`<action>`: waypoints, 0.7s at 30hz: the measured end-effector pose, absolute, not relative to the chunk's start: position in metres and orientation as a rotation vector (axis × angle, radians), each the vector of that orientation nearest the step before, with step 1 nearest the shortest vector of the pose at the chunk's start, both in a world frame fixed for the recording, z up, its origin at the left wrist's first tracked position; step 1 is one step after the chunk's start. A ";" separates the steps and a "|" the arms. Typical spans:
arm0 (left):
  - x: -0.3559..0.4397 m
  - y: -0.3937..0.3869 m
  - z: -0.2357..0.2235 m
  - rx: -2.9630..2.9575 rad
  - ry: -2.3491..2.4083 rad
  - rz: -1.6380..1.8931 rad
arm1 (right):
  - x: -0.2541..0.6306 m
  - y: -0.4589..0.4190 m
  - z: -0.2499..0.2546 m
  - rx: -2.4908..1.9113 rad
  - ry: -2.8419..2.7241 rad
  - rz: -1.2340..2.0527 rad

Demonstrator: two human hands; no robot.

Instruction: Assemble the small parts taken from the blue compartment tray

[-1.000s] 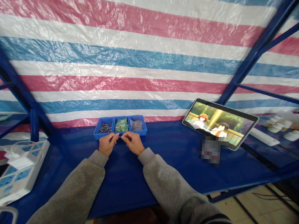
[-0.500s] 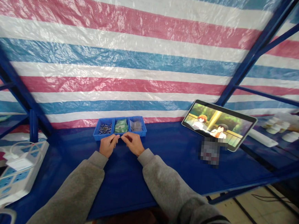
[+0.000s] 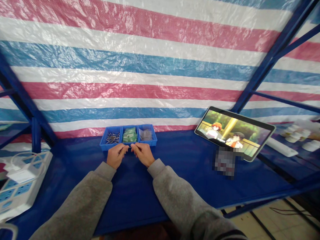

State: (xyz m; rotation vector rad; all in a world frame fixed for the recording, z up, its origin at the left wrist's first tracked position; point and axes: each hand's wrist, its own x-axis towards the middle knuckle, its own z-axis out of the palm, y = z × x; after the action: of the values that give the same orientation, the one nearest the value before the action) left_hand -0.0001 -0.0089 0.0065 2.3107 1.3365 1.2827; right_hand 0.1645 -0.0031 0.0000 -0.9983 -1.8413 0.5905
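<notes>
Two hands are held close together over the blue table [image 3: 131, 199], their fingertips nearly meeting, and one small pale piece [image 3: 130, 146] is pinched between the left hand [image 3: 114, 156] and the right hand [image 3: 144, 154]. The piece is held just in front of the middle of three joined blue bins [image 3: 152, 142]; its long axis appears to be laid sideways, from one hand to the other, roughly along the bins' front edge, but it is mostly covered by the fingers, and which end leads cannot be told. Metal pins [image 3: 112, 138] are held in the left bin, green-tinged packets [image 3: 130, 135] in the middle, clear plastic bits [image 3: 146, 135] on the right. Movement forward is bounded by the bins and the striped sheet [image 3: 142, 67] behind them. A wide stretch of tabletop is left toward the near edge, and another on the right, before the tilted tablet [image 3: 233, 135].
</notes>
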 end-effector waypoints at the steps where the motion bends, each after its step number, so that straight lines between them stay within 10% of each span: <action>1: -0.001 -0.009 0.007 2.307 1.356 1.274 | 0.164 -0.003 -0.001 -0.994 -1.829 0.586; 21: -0.002 -0.006 0.002 2.277 1.207 1.533 | 0.164 0.003 -0.008 -0.989 -1.842 0.522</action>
State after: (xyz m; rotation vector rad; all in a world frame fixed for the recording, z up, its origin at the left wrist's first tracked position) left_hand -0.0018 -0.0056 0.0022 2.2766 1.2071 1.5330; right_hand 0.1636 0.0032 -0.0080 -0.9893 -1.8417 0.5222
